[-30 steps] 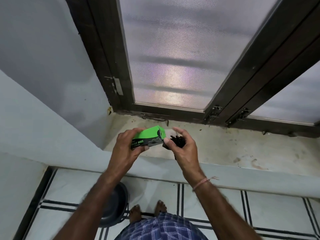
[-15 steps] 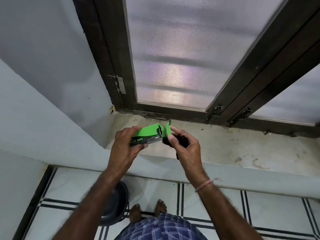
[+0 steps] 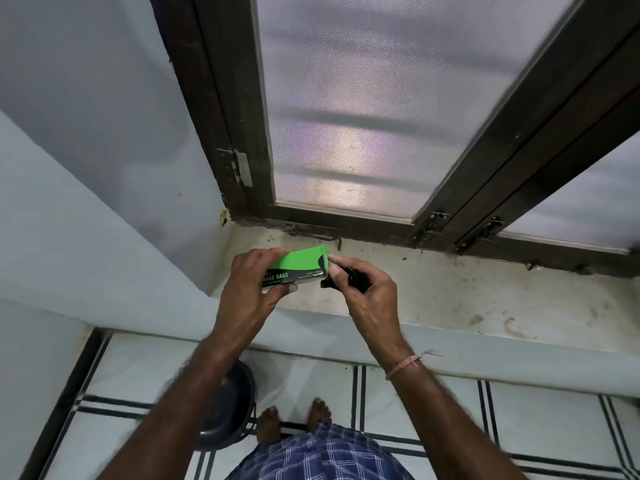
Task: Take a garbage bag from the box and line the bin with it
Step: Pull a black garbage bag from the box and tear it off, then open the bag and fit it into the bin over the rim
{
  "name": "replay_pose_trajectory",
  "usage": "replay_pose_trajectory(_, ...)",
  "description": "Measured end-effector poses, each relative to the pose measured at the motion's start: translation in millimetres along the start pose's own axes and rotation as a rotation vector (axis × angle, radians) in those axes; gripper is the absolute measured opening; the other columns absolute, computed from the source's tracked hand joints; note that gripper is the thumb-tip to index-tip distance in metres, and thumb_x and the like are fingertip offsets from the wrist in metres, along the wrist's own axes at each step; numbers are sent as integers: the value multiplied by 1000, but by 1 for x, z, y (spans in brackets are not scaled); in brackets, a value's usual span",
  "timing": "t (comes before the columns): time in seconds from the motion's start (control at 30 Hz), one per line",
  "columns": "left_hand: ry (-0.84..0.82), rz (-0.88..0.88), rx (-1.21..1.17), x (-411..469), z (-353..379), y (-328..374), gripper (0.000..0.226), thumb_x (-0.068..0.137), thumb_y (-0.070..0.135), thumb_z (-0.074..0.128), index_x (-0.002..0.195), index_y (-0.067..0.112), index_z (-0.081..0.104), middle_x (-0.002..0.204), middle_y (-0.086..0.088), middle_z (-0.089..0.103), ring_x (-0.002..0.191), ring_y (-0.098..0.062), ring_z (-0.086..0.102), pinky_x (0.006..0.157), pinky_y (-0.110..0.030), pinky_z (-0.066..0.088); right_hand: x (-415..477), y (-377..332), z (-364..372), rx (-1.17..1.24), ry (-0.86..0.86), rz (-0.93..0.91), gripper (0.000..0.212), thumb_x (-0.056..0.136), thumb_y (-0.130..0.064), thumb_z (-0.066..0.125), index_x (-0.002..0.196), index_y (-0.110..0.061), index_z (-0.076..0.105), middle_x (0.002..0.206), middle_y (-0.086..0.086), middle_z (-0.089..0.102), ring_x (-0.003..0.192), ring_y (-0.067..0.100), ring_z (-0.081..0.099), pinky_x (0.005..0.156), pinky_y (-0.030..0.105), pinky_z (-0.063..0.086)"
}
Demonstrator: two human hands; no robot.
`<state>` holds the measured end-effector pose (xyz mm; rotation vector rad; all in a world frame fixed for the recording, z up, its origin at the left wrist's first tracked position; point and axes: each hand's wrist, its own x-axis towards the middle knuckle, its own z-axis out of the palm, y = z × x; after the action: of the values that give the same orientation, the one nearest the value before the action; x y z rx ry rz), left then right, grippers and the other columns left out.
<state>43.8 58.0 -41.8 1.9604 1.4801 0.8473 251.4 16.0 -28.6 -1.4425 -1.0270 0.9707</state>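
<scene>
My left hand (image 3: 251,285) grips a green and black garbage bag box (image 3: 300,265) over the window sill, its end flap facing right. My right hand (image 3: 366,296) holds a crumpled black garbage bag (image 3: 354,279) in its palm, and its forefinger and thumb touch the flap end of the box. Down on the floor stands a dark round bin (image 3: 225,407), partly hidden behind my left forearm.
A stained stone sill (image 3: 485,299) runs under a dark-framed window (image 3: 363,109) with frosted panes. A pale wall closes the left side. My bare feet (image 3: 294,419) stand on white floor tiles with black lines.
The open flap at the box's right end has been pushed flat against the box by my right fingers. Both hands stayed over the sill, with the black bag still in my right palm.
</scene>
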Motion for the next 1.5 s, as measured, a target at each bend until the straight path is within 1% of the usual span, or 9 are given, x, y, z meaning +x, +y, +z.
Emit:
replay_pose_trajectory(0.3, -12, -45, 31, -1, 7, -5, 57, 82, 30, 85, 135, 27, 63, 123, 7, 64, 114, -18, 48, 84, -28, 39, -2, 6, 5, -90, -19, -7, 26, 93, -13, 79, 118, -13, 79, 111, 7, 76, 91, 19, 79, 89, 45, 64)
replay_pose_trajectory(0.47, -91, -73, 145, 14, 16, -20, 58, 85, 26, 81, 139, 26, 60, 120, -1, 64, 117, -28, 48, 84, -37, 44, 22, 28, 14, -190, -87, 132, 39, 79, -48, 77, 117, -36, 78, 109, -2, 80, 99, 20, 78, 87, 54, 63)
replay_pose_trajectory(0.6, -153, -102, 251, 30, 24, -26, 62, 86, 26, 80, 143, 29, 58, 125, -6, 62, 124, -31, 47, 87, -43, 49, 37, 39, 17, -281, -122, 182, 36, 87, -28, 82, 123, -27, 77, 117, -6, 77, 110, 13, 71, 101, 40, 58)
replay_pose_trajectory(0.8, -32, -118, 446, 18, 19, -12, 71, 78, 38, 85, 142, 27, 57, 140, -9, 55, 131, -34, 48, 100, -54, 45, 20, 31, 5, -147, -124, 261, 30, 96, -32, 74, 125, -25, 72, 109, -5, 75, 94, 12, 72, 67, 24, 57)
replay_pose_trajectory(0.9, 85, -116, 162, -10, 22, 19, 46, 91, 40, 74, 130, 23, 59, 126, -2, 57, 114, -21, 55, 91, -39, 50, 0, 8, 2, 31, -197, 294, 31, 103, -44, 60, 125, -25, 69, 100, 0, 77, 71, 12, 65, 56, 24, 51)
replay_pose_trajectory(1.03, -217, -273, -397, -48, 25, 50, 46, 97, 57, 59, 139, 41, 53, 135, 9, 52, 120, -6, 59, 94, -35, 60, -21, -8, 11, 229, -353, 440, 57, 103, -63, 35, 129, -25, 69, 111, 6, 78, 88, 18, 73, 73, 32, 59)
replay_pose_trajectory(1.27, -123, -438, -485, -87, 0, 43, 34, 82, 42, 81, 110, 31, 66, 107, 2, 73, 102, -20, 72, 88, -49, 61, -52, -8, 51, 407, -414, 691, 82, 87, -74, 41, 142, -16, 59, 131, 13, 72, 118, 29, 72, 104, 49, 57)
replay_pose_trajectory(1.37, -20, -494, -567, -99, -20, 30, 19, 90, 23, 80, 87, 13, 64, 77, -13, 70, 69, -30, 70, 68, -61, 61, -72, -9, 63, 447, -483, 668, 73, 98, -65, 43, 143, -9, 55, 132, 16, 71, 119, 30, 70, 108, 54, 52)
replay_pose_trajectory(1.5, 121, -599, -642, -123, -48, 18, 31, 98, 24, 71, 83, 3, 54, 73, -10, 63, 70, -22, 63, 66, -47, 56, -104, -12, 88, 320, -526, 498, 41, 107, -30, 56, 135, -1, 60, 119, 22, 75, 107, 35, 74, 98, 50, 58)
